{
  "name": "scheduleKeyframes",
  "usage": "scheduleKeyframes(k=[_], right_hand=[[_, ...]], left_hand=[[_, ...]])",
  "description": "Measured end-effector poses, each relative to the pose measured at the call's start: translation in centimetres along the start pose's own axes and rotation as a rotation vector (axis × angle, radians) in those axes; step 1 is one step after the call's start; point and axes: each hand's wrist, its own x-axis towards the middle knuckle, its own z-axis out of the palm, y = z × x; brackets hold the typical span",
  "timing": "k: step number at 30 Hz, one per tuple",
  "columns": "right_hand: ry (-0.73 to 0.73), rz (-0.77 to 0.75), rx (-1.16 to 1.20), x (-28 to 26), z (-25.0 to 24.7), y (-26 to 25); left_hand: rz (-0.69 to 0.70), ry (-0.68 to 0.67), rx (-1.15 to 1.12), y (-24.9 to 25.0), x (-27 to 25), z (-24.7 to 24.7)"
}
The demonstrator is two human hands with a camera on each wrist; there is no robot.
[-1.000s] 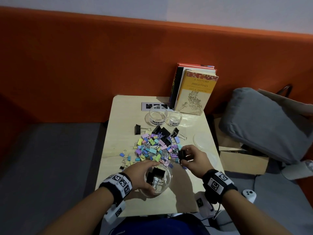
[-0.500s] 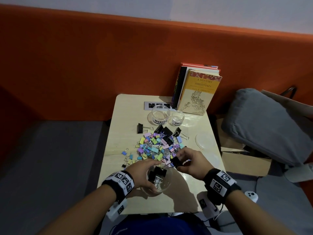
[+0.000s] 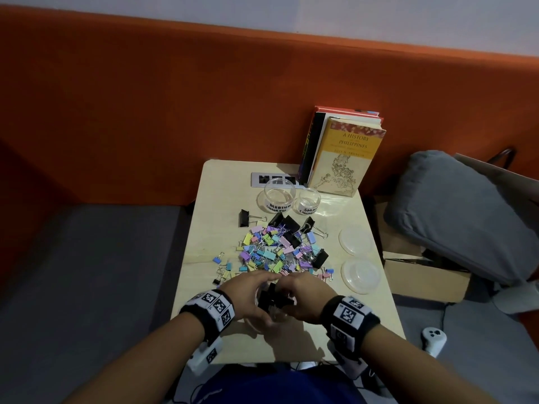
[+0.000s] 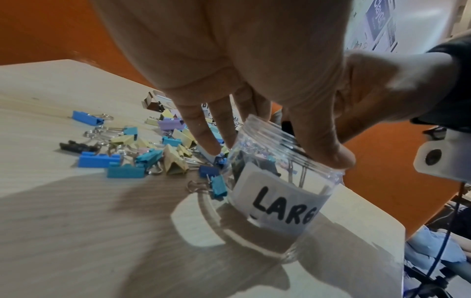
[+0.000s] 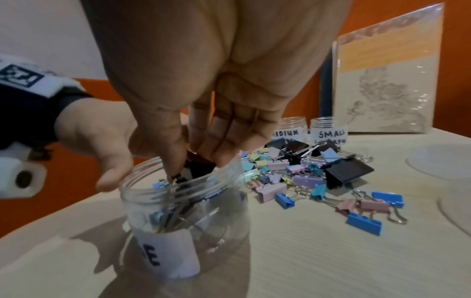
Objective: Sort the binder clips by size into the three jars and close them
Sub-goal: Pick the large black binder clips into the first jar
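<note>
Head view: we see the left hand (image 3: 248, 295) and right hand (image 3: 309, 298) meet over the clear plastic jar labelled "LARGE" (image 3: 269, 316) near the front of the pale wooden table (image 3: 364, 322). Beyond the hands lies the heap of pastel and black binder clips (image 3: 277, 249); farther off stand the clear jar labelled "MEDIUM" (image 3: 277, 199) and the clear jar labelled "SMALL" (image 3: 307, 202). Two clear round lids (image 3: 354, 240) lie beyond the right hand, to its right.

Left wrist view: we find the left hand (image 4: 242, 80) gripping the jar labelled "LARGE" (image 4: 277, 181) at its threaded rim, thumb on the near side, fingers (image 4: 203, 137) on the far side.

Right wrist view: the right hand (image 5: 211, 90) reaches into the jar mouth (image 5: 183, 181), its thumb and fingers pinching a large black binder clip (image 5: 201, 167) just above the rim.
</note>
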Motion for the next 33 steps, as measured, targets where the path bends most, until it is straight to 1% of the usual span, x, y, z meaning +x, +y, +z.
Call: scheduleKeyframes(k=[2, 4, 7, 12, 16, 22, 25, 26, 28, 31, 33], right_hand=[[-0.024, 0.007, -0.153, 0.2, 0.4, -0.6], [-0.049, 0.040, -0.222, 0.2, 0.5, -0.9], [-0.070, 0.085, -0.223, 0.0, 0.4, -0.9], [-0.026, 0.154, -0.258, 0.0, 0.4, -1.2], [-0.078, 0.118, -0.347, 0.1, 0.6, -1.2], [-0.156, 0.139, -0.430, 0.6, 0.9, -1.6], [-0.176, 0.153, -0.430, 0.8, 0.8, -2.0], [-0.167, 0.157, -0.413, 0.8, 0.8, -2.0], [-0.102, 0.142, -0.355, 0.9, 0.8, -1.9], [0.025, 0.094, -0.258, 0.7, 0.4, -1.5], [0.142, 0.123, -0.146, 0.6, 0.0, -0.9]], left_hand=[[0.001, 0.000, 0.010, 0.0, 0.0, 0.0], [0.006, 0.000, 0.013, -0.1, -0.1, 0.0], [0.009, -0.002, 0.031, 0.1, -0.2, 0.0], [0.014, -0.012, 0.039, 0.1, -0.1, 0.0], [0.006, -0.025, 0.044, 0.1, -0.2, 0.0], [0.002, -0.021, 0.019, 0.3, -0.2, -0.1], [-0.001, -0.026, 0.029, 0.4, -0.3, -0.1], [-0.001, -0.026, 0.032, 0.4, -0.3, -0.2], [0.001, -0.022, 0.032, 0.4, -0.3, -0.2], [-0.004, -0.015, 0.018, 0.2, -0.2, 0.0], [-0.005, -0.008, 0.015, 0.1, -0.3, 0.1]])
